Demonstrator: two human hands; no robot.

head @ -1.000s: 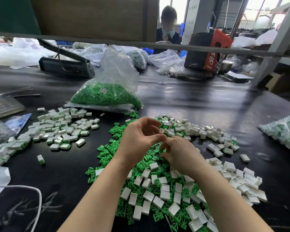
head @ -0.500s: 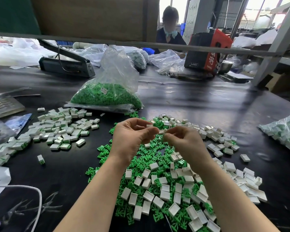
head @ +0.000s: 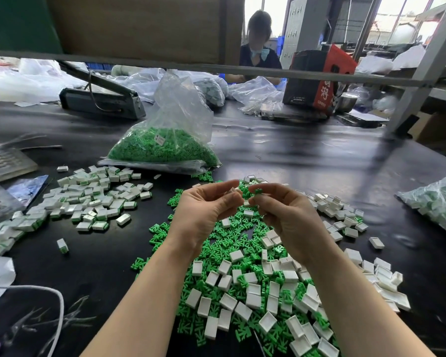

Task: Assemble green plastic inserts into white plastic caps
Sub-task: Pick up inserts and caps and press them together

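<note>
Black worktable (head: 307,161) carrying all stock. Landmark: clear bag of green inserts (head: 165,148), upright at table centre, tied neck slumped to the rear.

Nearer than the bag and to its right: large mixed heap of loose green inserts (head: 232,235) and empty white caps (head: 252,300), spread flat on the table, running down to the near edge. Nearer than the bag and to its left: pile of assembled caps (head: 93,202), green showing at the edges, well apart from the mixed heap. Behind the bag and to its left: grey heat sealer (head: 101,99). Behind the bag and to its right: red and black carton (head: 317,78). Far right of the bag: second clear bag of parts (head: 438,202), cut by the frame edge.

Directly nearer than the bag, raised above the mixed heap: left hand (head: 204,215), thumb and forefinger pinching one white cap (head: 231,191). Just beside it, right hand (head: 286,215), fingers curled, fingertips pinching one green insert (head: 258,191). Cap and insert close together, contact not discernible.
</note>
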